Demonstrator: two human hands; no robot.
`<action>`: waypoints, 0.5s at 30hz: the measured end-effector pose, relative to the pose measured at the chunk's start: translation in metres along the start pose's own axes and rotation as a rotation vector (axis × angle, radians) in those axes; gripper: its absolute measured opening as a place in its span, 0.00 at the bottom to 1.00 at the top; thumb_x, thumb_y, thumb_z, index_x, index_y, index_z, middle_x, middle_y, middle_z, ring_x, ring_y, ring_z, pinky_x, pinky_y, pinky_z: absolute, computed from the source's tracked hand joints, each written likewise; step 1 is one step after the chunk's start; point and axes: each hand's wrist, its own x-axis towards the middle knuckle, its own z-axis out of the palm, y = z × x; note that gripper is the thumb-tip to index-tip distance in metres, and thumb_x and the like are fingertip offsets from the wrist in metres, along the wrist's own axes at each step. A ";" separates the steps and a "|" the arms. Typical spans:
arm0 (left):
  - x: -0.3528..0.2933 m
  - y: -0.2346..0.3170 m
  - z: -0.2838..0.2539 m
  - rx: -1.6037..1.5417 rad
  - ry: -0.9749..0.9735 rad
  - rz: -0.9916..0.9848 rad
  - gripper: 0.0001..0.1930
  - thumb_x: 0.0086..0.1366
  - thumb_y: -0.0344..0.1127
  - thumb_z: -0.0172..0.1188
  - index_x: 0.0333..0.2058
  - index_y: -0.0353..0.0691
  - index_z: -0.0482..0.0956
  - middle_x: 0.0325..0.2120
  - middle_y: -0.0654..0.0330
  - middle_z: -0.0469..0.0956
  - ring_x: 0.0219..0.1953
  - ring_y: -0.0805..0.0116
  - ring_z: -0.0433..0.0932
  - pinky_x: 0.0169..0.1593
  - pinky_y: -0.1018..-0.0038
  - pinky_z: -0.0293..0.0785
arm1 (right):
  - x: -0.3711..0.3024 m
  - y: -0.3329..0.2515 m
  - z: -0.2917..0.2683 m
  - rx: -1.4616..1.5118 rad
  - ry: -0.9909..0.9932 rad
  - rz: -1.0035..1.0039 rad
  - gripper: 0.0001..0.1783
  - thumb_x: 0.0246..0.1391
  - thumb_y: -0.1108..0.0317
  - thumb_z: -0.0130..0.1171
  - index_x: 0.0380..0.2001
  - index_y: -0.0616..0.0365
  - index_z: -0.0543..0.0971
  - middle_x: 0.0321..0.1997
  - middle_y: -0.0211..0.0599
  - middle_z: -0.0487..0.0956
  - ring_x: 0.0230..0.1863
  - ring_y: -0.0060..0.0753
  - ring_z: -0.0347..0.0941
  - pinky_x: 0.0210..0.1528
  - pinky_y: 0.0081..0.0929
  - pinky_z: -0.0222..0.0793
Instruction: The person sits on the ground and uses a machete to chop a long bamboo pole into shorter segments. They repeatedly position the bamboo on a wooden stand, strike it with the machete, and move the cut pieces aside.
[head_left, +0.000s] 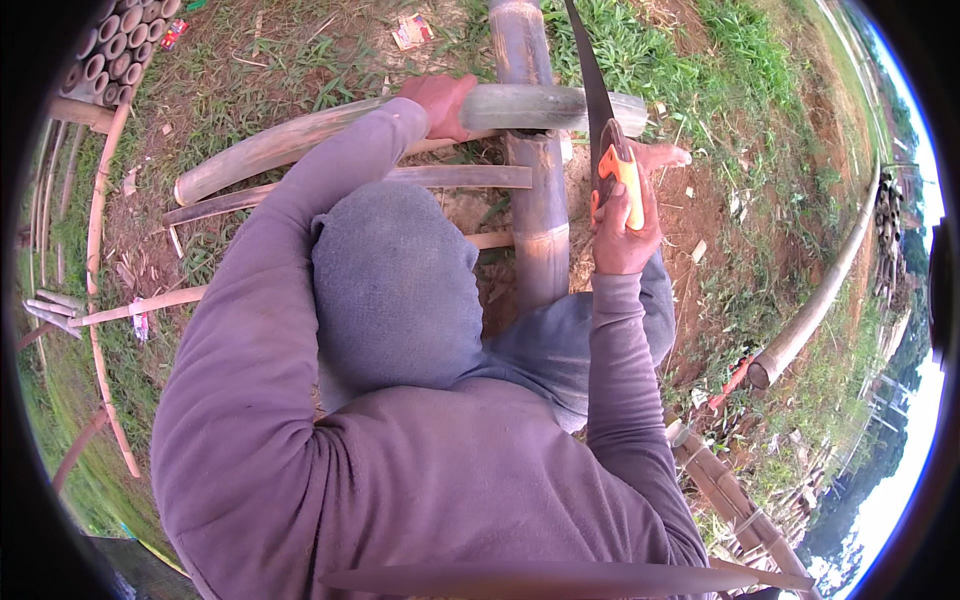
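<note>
A bamboo pole [300, 150] lies crosswise over a thicker, dark bamboo post [540, 225] that runs away from me along the ground. Near its middle, my left hand [442, 104] is closed around the pole from above. To the right of the post, my right hand [628, 225] grips a hand saw by its orange handle [622, 185]. The long dark saw blade [590, 65] points up and away, just beside the crosswise pole's right part; whether it touches the pole I cannot tell. A split bamboo strip [460, 177] lies nearer to me, its end against the post.
Cut bamboo tubes [115, 45] are stacked at the far left, beside a thin bamboo rail [95, 240]. On the right lie a long bamboo pole [815, 310], a red object [733, 383] and lashed bamboo [730, 490]. Grass and bare soil surround the post.
</note>
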 end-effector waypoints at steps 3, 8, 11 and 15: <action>0.005 -0.007 -0.005 0.028 0.015 -0.003 0.40 0.49 0.55 0.79 0.58 0.46 0.75 0.45 0.48 0.87 0.50 0.43 0.86 0.54 0.49 0.80 | -0.078 -0.013 -0.046 0.119 -0.024 0.180 0.32 0.74 0.58 0.59 0.71 0.69 0.71 0.65 0.52 0.81 0.59 0.37 0.81 0.53 0.30 0.84; 0.012 -0.013 0.001 -0.003 -0.019 0.045 0.40 0.47 0.55 0.79 0.57 0.46 0.77 0.45 0.49 0.87 0.50 0.44 0.86 0.53 0.49 0.81 | -0.136 -0.016 -0.069 0.166 0.052 0.111 0.38 0.74 0.50 0.59 0.70 0.73 0.70 0.68 0.53 0.77 0.61 0.40 0.81 0.54 0.32 0.85; 0.014 -0.007 0.001 -0.042 -0.021 0.059 0.40 0.45 0.52 0.79 0.57 0.46 0.78 0.44 0.50 0.87 0.49 0.42 0.85 0.52 0.49 0.80 | -0.050 -0.004 -0.021 0.212 0.030 0.138 0.28 0.75 0.61 0.60 0.68 0.70 0.72 0.63 0.46 0.79 0.54 0.32 0.81 0.51 0.29 0.85; 0.016 -0.015 -0.003 -0.036 -0.043 0.029 0.41 0.44 0.53 0.79 0.59 0.46 0.78 0.46 0.49 0.87 0.49 0.43 0.85 0.52 0.49 0.80 | 0.015 -0.015 0.012 0.133 0.007 0.124 0.25 0.74 0.67 0.60 0.68 0.69 0.74 0.59 0.43 0.82 0.51 0.26 0.80 0.45 0.24 0.84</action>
